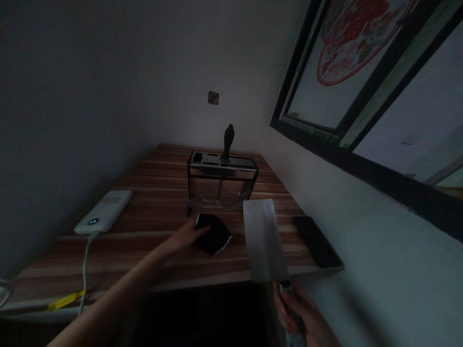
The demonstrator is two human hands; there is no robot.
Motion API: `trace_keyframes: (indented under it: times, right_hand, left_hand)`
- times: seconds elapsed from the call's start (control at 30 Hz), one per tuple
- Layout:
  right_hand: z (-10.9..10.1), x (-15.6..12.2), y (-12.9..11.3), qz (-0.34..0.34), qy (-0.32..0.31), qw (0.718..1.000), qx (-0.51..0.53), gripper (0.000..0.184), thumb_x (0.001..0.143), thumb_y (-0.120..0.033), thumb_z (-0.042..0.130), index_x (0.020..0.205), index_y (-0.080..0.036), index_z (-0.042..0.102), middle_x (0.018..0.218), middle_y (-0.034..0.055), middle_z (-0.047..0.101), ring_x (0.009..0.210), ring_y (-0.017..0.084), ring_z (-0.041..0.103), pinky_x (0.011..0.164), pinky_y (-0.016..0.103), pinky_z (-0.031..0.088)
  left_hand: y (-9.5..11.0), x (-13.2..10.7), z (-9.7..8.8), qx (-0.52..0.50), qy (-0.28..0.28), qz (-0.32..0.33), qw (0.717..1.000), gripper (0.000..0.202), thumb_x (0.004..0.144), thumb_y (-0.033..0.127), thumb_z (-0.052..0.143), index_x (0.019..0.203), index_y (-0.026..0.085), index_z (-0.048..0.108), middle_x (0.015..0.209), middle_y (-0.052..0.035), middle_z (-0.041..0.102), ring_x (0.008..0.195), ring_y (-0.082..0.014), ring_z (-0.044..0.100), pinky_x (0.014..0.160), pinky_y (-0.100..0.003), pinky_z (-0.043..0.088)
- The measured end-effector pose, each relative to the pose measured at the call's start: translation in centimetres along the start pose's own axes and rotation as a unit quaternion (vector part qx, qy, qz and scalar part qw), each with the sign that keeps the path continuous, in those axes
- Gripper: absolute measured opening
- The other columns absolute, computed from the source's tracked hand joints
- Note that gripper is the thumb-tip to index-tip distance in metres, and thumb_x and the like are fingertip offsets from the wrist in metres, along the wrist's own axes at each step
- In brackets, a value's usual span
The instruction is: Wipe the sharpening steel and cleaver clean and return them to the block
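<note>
The left hand (pixel 190 232) pinches a black cloth (pixel 214 236) over the striped table (pixel 159 202); the right hand (pixel 295 308), fingers closed, grips the cleaver (pixel 265 241) (blade pointing away, apart from the cloth). Readying both seems the step; joining them would call for fingers clear of the edge.

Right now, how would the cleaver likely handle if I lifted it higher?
The cleaver is probably stiff: its broad blade looks like flat metal. It may feel blade-heavy, with the right hand gripping only the handle.
</note>
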State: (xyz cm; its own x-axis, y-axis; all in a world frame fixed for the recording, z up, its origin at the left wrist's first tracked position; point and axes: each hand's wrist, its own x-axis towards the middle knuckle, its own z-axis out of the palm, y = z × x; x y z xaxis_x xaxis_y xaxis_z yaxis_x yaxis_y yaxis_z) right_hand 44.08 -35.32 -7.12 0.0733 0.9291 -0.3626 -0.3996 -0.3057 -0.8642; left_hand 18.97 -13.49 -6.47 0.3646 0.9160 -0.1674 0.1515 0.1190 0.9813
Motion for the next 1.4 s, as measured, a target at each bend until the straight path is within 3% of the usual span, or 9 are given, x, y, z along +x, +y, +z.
trace_keyframes:
  times: [0.13, 0.23, 0.43, 0.63, 0.77, 0.93, 1.1, 1.23, 1.4]
  right_hand:
    - [1.9, 0.6, 3.6, 0.057, -0.089, 0.992, 0.074, 0.04, 0.059, -0.056, 0.077, 0.079, -0.022, 0.068, 0.051, -0.006, 0.049, 0.033, 0.003, 0.029, 0.034, 0.017, 0.025]
    - [3.7, 0.6, 5.3, 0.075, -0.099, 0.987, 0.102, 0.038, 0.064, -0.051, 0.077, 0.082, -0.019, 0.068, 0.055, -0.0033, 0.054, 0.039, 0.004, 0.039, 0.038, 0.017, 0.031]
    - [6.9, 0.7, 7.2, 0.068, -0.116, 0.986, 0.103, 0.034, 0.073, -0.045, 0.072, 0.086, -0.014, 0.067, 0.06, -0.0007, 0.059, 0.045, 0.006, 0.046, 0.042, 0.018, 0.034]
    - [8.3, 1.6, 8.0, 0.065, -0.133, 0.984, 0.096, 0.033, 0.075, -0.045, 0.07, 0.085, -0.013, 0.066, 0.06, -0.001, 0.059, 0.043, 0.005, 0.047, 0.041, 0.017, 0.034]
    - [8.5, 2.0, 7.9, 0.061, -0.125, 0.986, 0.09, 0.034, 0.076, -0.046, 0.069, 0.086, -0.014, 0.065, 0.059, -0.0011, 0.059, 0.042, 0.006, 0.049, 0.041, 0.017, 0.035]
    - [8.6, 2.3, 8.2, 0.046, -0.115, 0.989, 0.078, 0.035, 0.077, -0.046, 0.067, 0.088, -0.013, 0.064, 0.057, -0.0019, 0.058, 0.042, 0.007, 0.051, 0.04, 0.017, 0.035]
    - [8.9, 2.3, 8.7, 0.032, -0.091, 0.992, 0.08, 0.037, 0.075, -0.051, 0.068, 0.082, -0.015, 0.061, 0.056, -0.0019, 0.058, 0.041, 0.009, 0.051, 0.041, 0.019, 0.04]
    - [9.1, 2.3, 8.4, 0.035, -0.083, 0.994, 0.068, 0.044, 0.069, -0.057, 0.069, 0.08, -0.016, 0.06, 0.05, -0.0038, 0.055, 0.036, 0.009, 0.047, 0.038, 0.021, 0.038]
    - [9.1, 2.5, 8.5, 0.044, -0.034, 0.996, 0.067, 0.039, 0.063, -0.051, 0.076, 0.074, -0.017, 0.059, 0.056, -0.0024, 0.059, 0.043, 0.009, 0.049, 0.04, 0.019, 0.038]
  left_hand:
    - [0.3, -2.8, -1.6, -0.094, 0.155, 0.018, 0.983, 0.057, 0.058, 0.052, 0.074, 0.098, 0.011, 0.067, 0.097, -0.0096, 0.072, 0.099, -0.031, 0.064, 0.091, -0.043, 0.048]
    - [0.8, -5.5, -2.2, -0.111, 0.285, 0.045, 0.951, 0.049, 0.067, 0.048, 0.069, 0.101, 0.012, 0.065, 0.105, -0.0093, 0.07, 0.105, -0.0283, 0.062, 0.092, -0.038, 0.049]
    - [1.9, -8.5, -1.7, 0.01, 0.39, 0.1, 0.915, 0.031, 0.077, 0.039, 0.061, 0.095, 0.015, 0.067, 0.103, -0.0074, 0.07, 0.105, -0.0253, 0.062, 0.089, -0.032, 0.05]
    - [1.5, -8.9, -0.2, 0.182, 0.271, 0.191, 0.926, 0.027, 0.085, 0.032, 0.052, 0.1, 0.014, 0.066, 0.09, -0.0047, 0.072, 0.087, -0.0214, 0.066, 0.079, -0.029, 0.051]
    - [1.5, -9.3, 1.5, 0.253, 0.204, 0.25, 0.912, 0.031, 0.082, 0.014, 0.05, 0.111, 0.018, 0.062, 0.103, -0.0051, 0.069, 0.097, -0.0201, 0.064, 0.086, -0.029, 0.048]
    - [1.3, -10.0, 3.8, 0.304, 0.057, 0.29, 0.906, 0.056, 0.072, -0.001, 0.045, 0.122, 0.022, 0.053, 0.119, -0.0063, 0.062, 0.113, -0.0198, 0.056, 0.096, -0.034, 0.045]
    - [-0.8, -11.4, 4.9, 0.362, -0.034, 0.337, 0.868, 0.059, 0.077, -0.001, 0.044, 0.132, 0.02, 0.042, 0.133, -0.0086, 0.054, 0.127, -0.02, 0.045, 0.106, -0.042, 0.038]
    - [-2.7, -12.8, 4.5, 0.434, -0.087, 0.346, 0.827, 0.056, 0.084, 0.005, 0.046, 0.137, 0.017, 0.035, 0.141, -0.0111, 0.047, 0.134, -0.0201, 0.036, 0.111, -0.045, 0.03]
    - [-3.4, -13.7, 3.9, 0.499, -0.129, 0.338, 0.788, 0.058, 0.089, 0.009, 0.042, 0.144, 0.016, 0.026, 0.148, -0.0108, 0.035, 0.14, -0.0209, 0.024, 0.113, -0.044, 0.025]
